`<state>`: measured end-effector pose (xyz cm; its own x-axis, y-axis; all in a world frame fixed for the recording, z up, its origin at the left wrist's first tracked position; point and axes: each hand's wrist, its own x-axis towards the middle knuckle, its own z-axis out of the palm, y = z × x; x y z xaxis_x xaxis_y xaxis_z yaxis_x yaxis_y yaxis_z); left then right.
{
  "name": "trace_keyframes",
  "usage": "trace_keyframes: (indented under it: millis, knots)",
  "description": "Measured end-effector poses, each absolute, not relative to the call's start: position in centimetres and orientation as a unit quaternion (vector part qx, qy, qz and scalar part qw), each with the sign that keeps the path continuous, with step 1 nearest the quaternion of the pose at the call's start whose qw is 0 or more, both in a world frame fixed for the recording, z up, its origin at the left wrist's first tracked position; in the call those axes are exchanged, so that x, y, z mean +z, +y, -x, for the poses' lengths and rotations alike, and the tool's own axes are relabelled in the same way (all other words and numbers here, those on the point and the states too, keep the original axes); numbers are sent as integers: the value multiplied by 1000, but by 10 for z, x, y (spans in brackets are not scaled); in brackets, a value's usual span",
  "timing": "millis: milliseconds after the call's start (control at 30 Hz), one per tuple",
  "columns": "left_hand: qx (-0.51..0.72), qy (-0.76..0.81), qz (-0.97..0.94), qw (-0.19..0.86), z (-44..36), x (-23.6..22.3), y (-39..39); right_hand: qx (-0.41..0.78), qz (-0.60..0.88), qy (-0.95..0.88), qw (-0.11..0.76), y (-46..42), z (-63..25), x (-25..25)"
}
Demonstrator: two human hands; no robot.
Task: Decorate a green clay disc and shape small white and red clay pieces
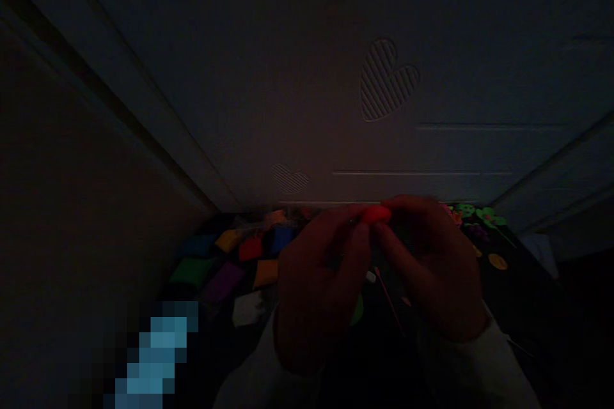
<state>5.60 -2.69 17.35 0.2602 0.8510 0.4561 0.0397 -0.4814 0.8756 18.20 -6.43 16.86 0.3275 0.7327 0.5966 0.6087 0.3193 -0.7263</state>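
A small bright red lump of what looks like modelling clay [377, 214] is held up between both hands, above the dark table. My left hand [321, 281] pinches it from the left with thumb and fingertips. From the right, the thumb and fingers of my right hand [436, 262] close on the same lump. Below the hands lie a thin pink stick tool [389, 300], a small white piece [370, 277] and a green round thing [357, 310], partly hidden by my left hand. The light is very dim, so fine detail is lost.
Several coloured packets, among them a green one [192, 273] and a purple one [224, 281], lie at the left. Flower-like pieces [490, 216] and a yellow disc [497, 261] lie at the right. A pale panel with heart shapes [388, 80] rises behind the table.
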Motion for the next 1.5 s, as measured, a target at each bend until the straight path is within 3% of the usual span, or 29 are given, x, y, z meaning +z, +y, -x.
trace_keyframes:
  millis: [300, 600, 967, 1267, 1500]
  knots:
    - [512, 298, -647, 480, -58, 175, -25, 30, 603, -549, 577, -66, -184, 167]
    - [492, 304, -708, 405, -56, 176, -23, -51, 608, -586, 534, -68, -182, 172]
    - [500, 290, -670, 466, -57, 177, -24, -69, 604, -625, 491, -68, -181, 178]
    - [499, 300, -655, 481, -55, 177, -22, -15, 607, -606, 514, -67, -181, 178]
    - [491, 319, -692, 423, -56, 174, -21, -54, 610, -611, 501, -67, -182, 179]
